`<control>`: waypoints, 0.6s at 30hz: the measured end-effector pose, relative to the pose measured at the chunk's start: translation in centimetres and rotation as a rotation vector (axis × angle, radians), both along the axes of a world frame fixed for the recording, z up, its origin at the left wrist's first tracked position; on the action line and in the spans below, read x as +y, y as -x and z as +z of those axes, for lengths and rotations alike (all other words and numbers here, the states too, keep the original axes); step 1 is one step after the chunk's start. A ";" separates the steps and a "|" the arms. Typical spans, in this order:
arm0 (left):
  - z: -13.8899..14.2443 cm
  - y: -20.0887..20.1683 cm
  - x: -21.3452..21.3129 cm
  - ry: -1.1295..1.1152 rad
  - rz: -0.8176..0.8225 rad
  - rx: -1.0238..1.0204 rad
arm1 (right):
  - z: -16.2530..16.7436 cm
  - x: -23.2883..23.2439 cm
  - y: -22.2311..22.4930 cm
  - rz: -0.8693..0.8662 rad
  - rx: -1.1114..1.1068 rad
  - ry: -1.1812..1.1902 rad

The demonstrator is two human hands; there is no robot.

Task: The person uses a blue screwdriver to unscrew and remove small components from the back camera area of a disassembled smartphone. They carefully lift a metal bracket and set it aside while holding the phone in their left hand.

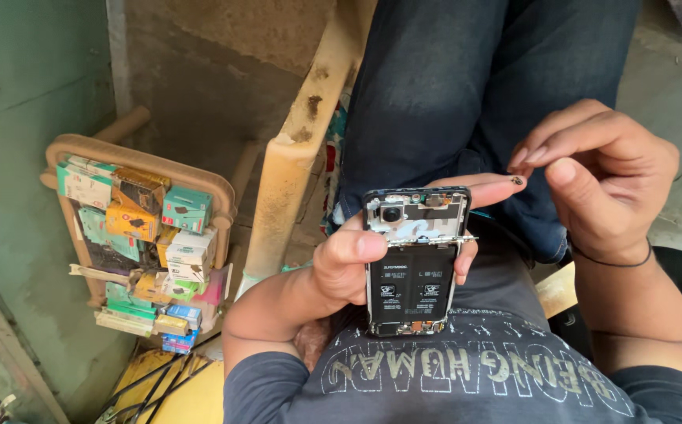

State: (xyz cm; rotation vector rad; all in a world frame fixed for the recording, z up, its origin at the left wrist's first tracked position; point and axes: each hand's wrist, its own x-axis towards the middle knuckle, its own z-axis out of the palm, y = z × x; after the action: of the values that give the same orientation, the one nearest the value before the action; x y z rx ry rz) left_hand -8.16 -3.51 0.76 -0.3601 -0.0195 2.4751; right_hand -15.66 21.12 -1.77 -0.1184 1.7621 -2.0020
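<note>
Step in hand looks like screw removal on an opened phone [414,263]. Left hand [349,267] is wrapped around the phone's body, thumb across the edge, holding it over the lap above the grey shirt [467,377]. Left index finger sticks out past the top edge with a tiny dark screw [518,180] resting on its tip. Right hand [600,177] hovers just beside it, thumb and fingers pinched nearly together, nothing visibly held. My read: next move needs a fine pinch on that screw without knocking it off. Phone has its back cover off: black battery, camera module and board exposed. Rack of small boxes [141,243] well apart, left.
</note>
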 end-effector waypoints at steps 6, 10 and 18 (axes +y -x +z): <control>-0.2 -0.3 0.0 0.017 0.002 0.003 | 0.2 -0.1 0.2 0.013 0.026 -0.013; -0.3 -0.3 0.2 0.005 0.021 -0.007 | 0.1 0.0 0.2 0.013 0.016 -0.018; -0.2 -0.5 0.4 0.014 0.047 -0.018 | 0.7 -0.2 0.2 0.042 0.048 -0.073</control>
State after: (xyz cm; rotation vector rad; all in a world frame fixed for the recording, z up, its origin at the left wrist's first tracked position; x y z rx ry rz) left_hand -7.67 -3.11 0.51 -0.3918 -0.0180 2.5197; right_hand -15.88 20.90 -1.10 -0.1799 1.8454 -1.9176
